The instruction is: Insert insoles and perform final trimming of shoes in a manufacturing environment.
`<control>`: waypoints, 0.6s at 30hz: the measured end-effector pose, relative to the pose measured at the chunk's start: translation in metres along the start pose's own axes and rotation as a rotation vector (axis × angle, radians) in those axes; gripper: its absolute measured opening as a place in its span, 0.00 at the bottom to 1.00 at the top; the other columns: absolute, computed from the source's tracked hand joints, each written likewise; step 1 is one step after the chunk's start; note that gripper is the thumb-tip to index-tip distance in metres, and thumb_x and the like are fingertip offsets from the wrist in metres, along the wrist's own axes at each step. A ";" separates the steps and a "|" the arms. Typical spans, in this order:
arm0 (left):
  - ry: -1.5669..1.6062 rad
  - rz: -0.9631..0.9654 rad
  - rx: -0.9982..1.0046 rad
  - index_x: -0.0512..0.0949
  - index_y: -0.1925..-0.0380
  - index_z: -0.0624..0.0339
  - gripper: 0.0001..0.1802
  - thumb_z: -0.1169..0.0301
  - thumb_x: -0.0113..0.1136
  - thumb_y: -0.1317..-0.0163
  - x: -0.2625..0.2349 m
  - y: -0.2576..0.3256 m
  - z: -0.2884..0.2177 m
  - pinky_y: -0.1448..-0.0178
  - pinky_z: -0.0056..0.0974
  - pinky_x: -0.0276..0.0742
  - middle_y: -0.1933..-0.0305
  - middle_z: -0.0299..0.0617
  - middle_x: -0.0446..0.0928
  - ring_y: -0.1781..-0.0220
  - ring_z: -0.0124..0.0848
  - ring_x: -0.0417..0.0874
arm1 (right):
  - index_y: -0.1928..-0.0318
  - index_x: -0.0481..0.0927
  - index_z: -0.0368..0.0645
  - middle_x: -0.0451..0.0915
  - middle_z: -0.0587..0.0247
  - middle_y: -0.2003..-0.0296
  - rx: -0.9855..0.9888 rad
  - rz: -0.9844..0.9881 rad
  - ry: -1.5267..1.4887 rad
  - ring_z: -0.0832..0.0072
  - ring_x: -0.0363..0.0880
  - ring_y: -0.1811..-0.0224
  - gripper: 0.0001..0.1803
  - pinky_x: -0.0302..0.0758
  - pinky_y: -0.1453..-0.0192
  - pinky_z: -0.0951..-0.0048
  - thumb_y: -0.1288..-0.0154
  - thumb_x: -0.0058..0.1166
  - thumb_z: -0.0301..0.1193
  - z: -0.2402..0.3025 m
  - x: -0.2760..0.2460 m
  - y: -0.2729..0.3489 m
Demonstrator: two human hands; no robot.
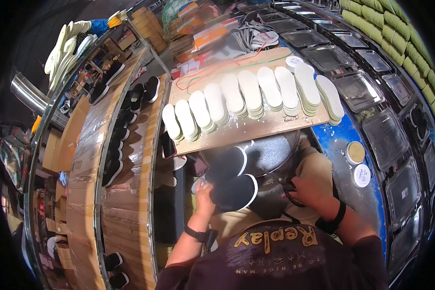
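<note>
Here, left hand (204, 193), two black shoes (229, 179), nine insole stacks (251, 96)

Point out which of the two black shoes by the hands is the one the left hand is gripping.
The lower black shoe, nearer the person: the left hand grips its heel end. The upper shoe lies just beyond it, with no hand on it.

shoes (229, 179), at the left hand (204, 195): black uppers, white sole edging. insoles (251, 94), stacked beyond both hands: white, on a pale tan board (256, 128). worktop (338, 140), beyond the right hand (307, 189): blue. wrist bands: black. round lids (358, 164), right of the right hand: one tan, one white.
</note>
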State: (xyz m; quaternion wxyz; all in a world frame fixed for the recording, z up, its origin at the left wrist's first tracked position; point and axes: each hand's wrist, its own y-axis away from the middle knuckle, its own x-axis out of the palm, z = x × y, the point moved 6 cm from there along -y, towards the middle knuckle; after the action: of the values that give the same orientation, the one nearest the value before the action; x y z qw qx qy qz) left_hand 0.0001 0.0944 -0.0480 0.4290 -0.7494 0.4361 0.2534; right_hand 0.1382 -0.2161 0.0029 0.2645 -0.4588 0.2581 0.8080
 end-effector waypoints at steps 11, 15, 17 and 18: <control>-0.013 0.195 0.068 0.81 0.67 0.61 0.09 0.76 0.61 0.51 0.002 0.001 -0.018 0.32 0.52 0.65 0.63 0.48 0.82 0.55 0.45 0.82 | 0.65 0.74 0.37 0.79 0.45 0.71 0.045 -0.095 -0.115 0.46 0.78 0.67 0.27 0.72 0.61 0.50 0.42 0.62 0.52 -0.020 0.036 -0.018; 0.683 0.149 -0.594 0.78 0.52 0.68 0.15 0.75 0.58 0.40 0.009 0.007 0.014 0.41 0.38 0.75 0.54 0.44 0.83 0.50 0.38 0.82 | 0.68 0.75 0.38 0.78 0.46 0.72 0.079 -0.032 -0.116 0.47 0.78 0.67 0.28 0.71 0.64 0.52 0.45 0.63 0.54 -0.017 0.040 -0.013; 1.284 0.007 -0.727 0.72 0.44 0.66 0.18 0.68 0.49 0.30 0.024 -0.010 0.010 0.42 0.39 0.77 0.45 0.47 0.77 0.46 0.37 0.79 | 0.68 0.74 0.37 0.78 0.45 0.69 0.073 0.097 -0.232 0.47 0.78 0.65 0.27 0.73 0.61 0.52 0.44 0.64 0.52 -0.004 0.047 -0.009; 1.503 0.065 -0.677 0.72 0.44 0.65 0.18 0.67 0.49 0.29 0.031 -0.022 -0.008 0.43 0.39 0.78 0.46 0.47 0.76 0.46 0.37 0.79 | 0.68 0.74 0.37 0.78 0.45 0.69 0.076 0.098 -0.232 0.47 0.78 0.65 0.27 0.73 0.61 0.52 0.44 0.64 0.52 -0.004 0.053 -0.008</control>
State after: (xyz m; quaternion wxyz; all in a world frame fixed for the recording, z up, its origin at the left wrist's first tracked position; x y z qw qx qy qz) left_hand 0.0347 0.0799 -0.0577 -0.2338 -0.7948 0.5285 -0.1855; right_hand 0.1231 -0.2025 -0.0466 0.2700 -0.3385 0.2785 0.8573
